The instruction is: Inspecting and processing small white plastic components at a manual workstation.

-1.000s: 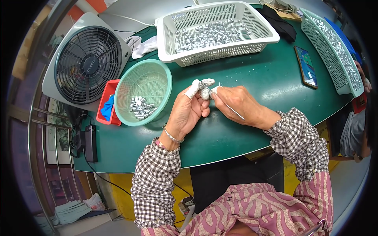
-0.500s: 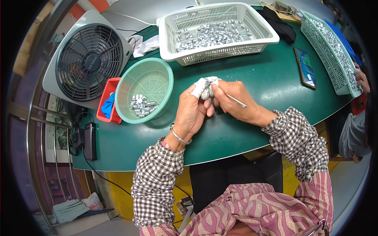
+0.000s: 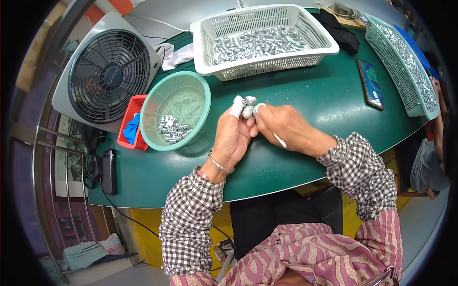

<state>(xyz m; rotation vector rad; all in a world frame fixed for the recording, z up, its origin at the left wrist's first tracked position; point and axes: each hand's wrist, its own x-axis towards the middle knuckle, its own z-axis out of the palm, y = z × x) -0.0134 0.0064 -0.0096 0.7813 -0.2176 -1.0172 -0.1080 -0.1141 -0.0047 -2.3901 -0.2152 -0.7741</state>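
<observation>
My left hand (image 3: 232, 133) is closed, its white-covered fingertips pinching what looks like a small silvery metal part (image 3: 250, 100), mostly hidden by the fingers. Against it works my right hand (image 3: 288, 125), closed around a thin metal tool (image 3: 280, 141) whose near end sticks out below the palm; its tip is hidden. Both hands meet above the green table, right of a round green basket (image 3: 204, 107). Several small silvery metal parts (image 3: 172, 129) lie in that basket.
A white basket (image 3: 267, 70) with many metal parts stands at the back. A phone (image 3: 369, 83) and a long green basket (image 3: 398, 76) lie to the right, near a co-worker's arm (image 3: 437, 119). At left are a fan (image 3: 110, 76) and a red box (image 3: 138, 143).
My right hand has turned and shifted slightly down, and the tool's near end now points more toward me. The left fingertips have shifted slightly. The co-worker's hand at the right has moved.
</observation>
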